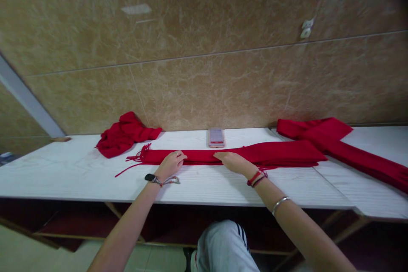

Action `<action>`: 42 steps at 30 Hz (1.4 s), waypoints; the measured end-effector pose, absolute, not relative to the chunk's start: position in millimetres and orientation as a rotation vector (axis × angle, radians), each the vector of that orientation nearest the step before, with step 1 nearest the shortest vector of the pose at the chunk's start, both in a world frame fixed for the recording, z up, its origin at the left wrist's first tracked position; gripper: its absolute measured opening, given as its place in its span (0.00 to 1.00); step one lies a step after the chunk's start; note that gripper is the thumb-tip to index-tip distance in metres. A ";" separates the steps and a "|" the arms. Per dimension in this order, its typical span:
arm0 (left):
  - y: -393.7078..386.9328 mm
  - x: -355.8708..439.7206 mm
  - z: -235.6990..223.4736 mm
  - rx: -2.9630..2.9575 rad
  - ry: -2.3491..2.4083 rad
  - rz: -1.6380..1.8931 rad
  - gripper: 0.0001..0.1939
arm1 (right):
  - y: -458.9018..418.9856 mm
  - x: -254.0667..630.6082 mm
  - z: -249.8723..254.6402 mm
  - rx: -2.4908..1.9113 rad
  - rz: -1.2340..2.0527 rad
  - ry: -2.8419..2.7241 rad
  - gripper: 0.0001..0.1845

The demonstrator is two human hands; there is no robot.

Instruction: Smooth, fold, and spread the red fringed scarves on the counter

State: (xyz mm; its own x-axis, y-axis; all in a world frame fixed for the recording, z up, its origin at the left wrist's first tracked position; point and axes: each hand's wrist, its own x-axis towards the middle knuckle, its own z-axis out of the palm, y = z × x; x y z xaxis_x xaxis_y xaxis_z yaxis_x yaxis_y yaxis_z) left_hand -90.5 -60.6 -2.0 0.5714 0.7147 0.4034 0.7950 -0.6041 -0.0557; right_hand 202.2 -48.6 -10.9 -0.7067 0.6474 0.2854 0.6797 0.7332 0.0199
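A red fringed scarf [200,157] lies lengthwise on the white table, folded into a long strip. It is narrower at the left and wider at the right, with loose tassels at its left end. My left hand [172,165] is over the left part of the strip, its fingers bent together on the cloth. On the middle of the strip rests my right hand [235,162], fingers stretched out and pointing left, the palm low against the fabric.
Behind the scarf a phone [216,137] lies by the wall. A crumpled red cloth [123,136] sits at the back left. Another red scarf [357,157] lies crossed over itself at the right. Open shelves [79,221] are under the white table [79,178].
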 end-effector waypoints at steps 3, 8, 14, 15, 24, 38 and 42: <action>-60.8 -90.4 -1.2 -2.549 -1.227 -0.475 0.13 | -52.3 215.4 -10.5 -1.016 -0.263 -2.725 0.23; -59.2 -87.2 -4.2 -2.564 -1.205 -0.332 0.17 | -57.5 253.9 -8.4 -0.985 -0.368 -2.798 0.24; -57.8 -86.9 -4.8 -2.582 -1.222 -0.325 0.26 | -51.7 277.6 3.6 -0.888 -0.499 -2.906 0.27; -57.7 -87.6 -4.1 -2.568 -1.209 -0.383 0.26 | -50.8 278.8 5.5 -0.857 -0.526 -2.886 0.28; -47.2 -97.5 -15.2 -2.764 -1.250 -0.335 0.29 | -57.3 284.8 3.6 -0.945 -0.485 -2.946 0.29; -47.8 -97.6 -10.9 -2.762 -1.286 -0.381 0.28 | -64.2 300.9 1.4 -0.973 -0.423 -2.911 0.26; -50.7 -101.9 -7.1 -2.755 -1.370 -0.416 0.29 | -63.8 304.1 -3.5 -0.931 -0.544 -2.944 0.29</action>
State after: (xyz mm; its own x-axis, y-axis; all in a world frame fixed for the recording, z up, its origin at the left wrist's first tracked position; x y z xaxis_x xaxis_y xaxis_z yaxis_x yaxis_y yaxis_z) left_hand -101.9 -50.7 -7.1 0.5748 0.7779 0.2540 0.7877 -0.6101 0.0858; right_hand 304.1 -63.8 -3.5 -0.8236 0.5566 0.1092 0.5588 0.7634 0.3240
